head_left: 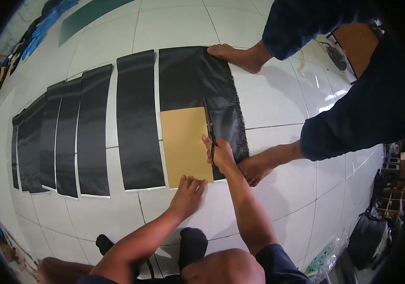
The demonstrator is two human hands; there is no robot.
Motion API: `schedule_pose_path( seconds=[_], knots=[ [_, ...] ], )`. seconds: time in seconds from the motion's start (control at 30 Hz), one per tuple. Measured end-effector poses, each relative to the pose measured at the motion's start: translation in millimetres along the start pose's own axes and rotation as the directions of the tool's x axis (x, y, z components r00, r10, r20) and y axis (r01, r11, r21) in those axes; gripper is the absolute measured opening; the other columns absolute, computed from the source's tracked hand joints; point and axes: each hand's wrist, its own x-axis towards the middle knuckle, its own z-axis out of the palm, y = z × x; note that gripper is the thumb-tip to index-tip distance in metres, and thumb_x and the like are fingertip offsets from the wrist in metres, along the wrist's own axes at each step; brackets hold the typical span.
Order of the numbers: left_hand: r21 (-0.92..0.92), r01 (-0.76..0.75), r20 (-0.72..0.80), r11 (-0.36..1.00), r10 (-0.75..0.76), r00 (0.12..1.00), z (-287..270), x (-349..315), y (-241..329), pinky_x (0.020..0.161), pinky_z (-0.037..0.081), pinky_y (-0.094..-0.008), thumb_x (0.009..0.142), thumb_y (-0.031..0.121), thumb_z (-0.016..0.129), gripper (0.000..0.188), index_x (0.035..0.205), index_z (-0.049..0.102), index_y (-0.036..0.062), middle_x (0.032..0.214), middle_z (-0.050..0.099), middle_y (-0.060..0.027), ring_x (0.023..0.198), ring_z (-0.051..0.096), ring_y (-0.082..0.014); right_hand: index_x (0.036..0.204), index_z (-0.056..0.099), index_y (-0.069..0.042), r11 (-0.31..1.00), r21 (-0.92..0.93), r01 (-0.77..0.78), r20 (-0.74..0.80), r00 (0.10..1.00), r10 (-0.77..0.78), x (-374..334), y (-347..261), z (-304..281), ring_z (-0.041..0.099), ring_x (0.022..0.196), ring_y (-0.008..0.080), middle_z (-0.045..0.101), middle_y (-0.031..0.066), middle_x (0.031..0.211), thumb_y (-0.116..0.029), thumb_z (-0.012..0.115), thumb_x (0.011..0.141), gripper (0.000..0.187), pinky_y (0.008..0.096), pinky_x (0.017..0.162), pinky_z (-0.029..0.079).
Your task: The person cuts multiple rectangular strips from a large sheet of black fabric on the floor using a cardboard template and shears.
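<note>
A tan rectangular board (pixel 187 146) lies on a wide black sheet of fabric (pixel 183 71) with a frayed right edge. My left hand (pixel 189 196) presses down on the board's near edge, its fingers laid over it and holding nothing. In my right hand (pixel 222 155) is a pair of dark scissors (pixel 210 128), with my fingers closed round the handles. The blades run along the board's right side and point away from me, over the black fabric. Whether the blades are apart cannot be made out.
Several cut black strips (pixel 138 118) lie side by side on the white tiled floor (pixel 278 199) to the left. Another person's bare feet (pixel 240 57) rest on the fabric's right edge. A green sheet (pixel 86 18) is at the far left; a black bag (pixel 368 239) stands at right.
</note>
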Motion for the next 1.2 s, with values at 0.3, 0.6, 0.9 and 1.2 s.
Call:
schedule_pose_path(
  seconds=[0.3, 0.6, 0.9, 1.2],
  knots=[
    [0.112, -0.042, 0.016, 0.993, 0.040, 0.999, -4, 0, 0, 0.107, 0.040, -0.0567, 0.085, 0.020, 0.067, 0.050, 0.130, 0.056, 0.0000, 0.113, 0.060, -0.0180, 0.115, 0.057, -0.0392, 0.076, 0.058, -0.004, 0.995, 0.033, 0.095, -0.026, 0.995, -0.094, 68, -44, 14, 0.052, 0.049, 0.0132, 0.052, 0.0025, 0.061, -0.057, 0.072, 0.091, 0.057, 0.0303, 0.047, 0.041],
    [0.120, -0.022, 0.070, 0.992, 0.014, 0.997, -3, -1, 2, 0.110, 0.042, -0.0586, 0.090, 0.018, 0.062, 0.047, 0.133, 0.058, -0.0011, 0.118, 0.058, -0.0216, 0.120, 0.055, -0.0406, 0.072, 0.063, 0.000, 0.989, 0.029, 0.146, -0.081, 0.986, -0.143, 153, -103, 30, 0.058, 0.050, 0.0180, 0.060, 0.0080, 0.061, -0.058, 0.074, 0.088, 0.060, 0.0334, 0.049, 0.045],
    [0.008, 0.002, -0.017, 1.000, -0.001, 1.000, 4, 0, 4, 0.108, 0.044, -0.0576, 0.086, 0.018, 0.062, 0.046, 0.128, 0.062, -0.0011, 0.118, 0.058, -0.0206, 0.119, 0.054, -0.0395, 0.077, 0.064, 0.000, 0.980, -0.036, 0.196, -0.123, 0.972, -0.199, 226, -174, 29, 0.061, 0.053, 0.0195, 0.062, 0.0089, 0.064, -0.055, 0.077, 0.087, 0.057, 0.0345, 0.055, 0.049],
    [-0.269, 0.103, 0.057, 0.958, -0.091, 0.994, -29, -8, -13, 0.115, 0.037, -0.0528, 0.093, 0.016, 0.056, 0.047, 0.138, 0.057, 0.0030, 0.129, 0.057, -0.0210, 0.130, 0.049, -0.0386, 0.118, 0.051, 0.001, 0.453, -0.810, 0.373, 0.190, 0.897, -0.399, 95, -124, 51, 0.064, 0.106, 0.0468, 0.067, 0.0273, 0.107, -0.052, 0.090, 0.070, 0.081, 0.0510, 0.089, 0.049]
  ],
)
